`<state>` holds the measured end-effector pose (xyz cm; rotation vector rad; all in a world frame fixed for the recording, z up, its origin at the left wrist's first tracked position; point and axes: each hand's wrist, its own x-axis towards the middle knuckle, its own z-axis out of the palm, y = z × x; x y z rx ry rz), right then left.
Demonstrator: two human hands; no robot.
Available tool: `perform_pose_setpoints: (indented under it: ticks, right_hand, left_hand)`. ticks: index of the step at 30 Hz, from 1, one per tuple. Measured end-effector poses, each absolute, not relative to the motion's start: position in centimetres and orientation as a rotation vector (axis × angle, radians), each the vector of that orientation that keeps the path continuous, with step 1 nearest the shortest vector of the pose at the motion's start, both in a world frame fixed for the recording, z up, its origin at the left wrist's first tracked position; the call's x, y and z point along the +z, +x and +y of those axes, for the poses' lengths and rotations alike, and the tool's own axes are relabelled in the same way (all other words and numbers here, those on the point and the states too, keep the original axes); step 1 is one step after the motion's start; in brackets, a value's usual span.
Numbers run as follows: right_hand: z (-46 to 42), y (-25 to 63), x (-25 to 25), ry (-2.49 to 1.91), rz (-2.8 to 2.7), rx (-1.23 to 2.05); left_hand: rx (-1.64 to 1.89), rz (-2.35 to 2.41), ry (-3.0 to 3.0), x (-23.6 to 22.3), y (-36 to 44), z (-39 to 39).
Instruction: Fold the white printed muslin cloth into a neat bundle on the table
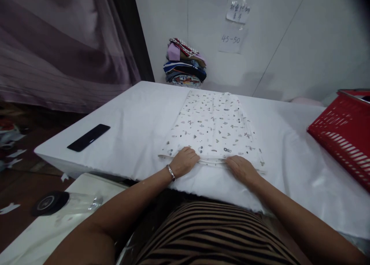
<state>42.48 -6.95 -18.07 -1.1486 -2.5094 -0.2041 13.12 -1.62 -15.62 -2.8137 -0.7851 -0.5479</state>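
Observation:
A white cloth (214, 122) with small printed palm trees and other motifs lies folded in layers on the white-covered table (138, 118). My left hand (185, 161), with a bracelet at the wrist, has its fingers curled over the cloth's near edge, left of the middle. To the right, my right hand (241, 168) pinches the same edge, its thumb side hidden from view. Between the two hands the edge layers show slightly apart. The cloth's far end lies flat near the table's back edge.
A black phone (89, 137) lies at the table's left. A red plastic basket (343, 130) stands at the right. Behind the table is a stack of folded clothes (186, 64) by the wall. A lower white surface at bottom left holds a clear bottle with a black lid (50, 203).

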Motion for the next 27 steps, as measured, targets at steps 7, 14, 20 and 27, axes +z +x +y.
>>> perform_pose_setpoints:
  ticks: [7, 14, 20, 27]
  right_hand:
    - [-7.1, 42.1, -17.3, -1.14, -2.532, -0.205]
    - [-7.4, 41.6, -17.5, -1.257, -2.482, -0.035]
    - [-7.3, 41.1, -17.9, -1.36, -2.4, 0.099]
    - [-7.4, 41.3, -17.0, -1.158, -2.555, -0.03]
  left_hand:
    - [-0.589, -0.785, -2.811, -15.9, 13.1, -1.7]
    - [-0.532, -0.839, -2.841, -16.2, 13.0, -1.9]
    - [-0.448, -0.871, -2.859, -16.5, 13.1, -2.1]
    - [-0.407, -0.864, -2.914, -15.8, 13.1, -2.1]
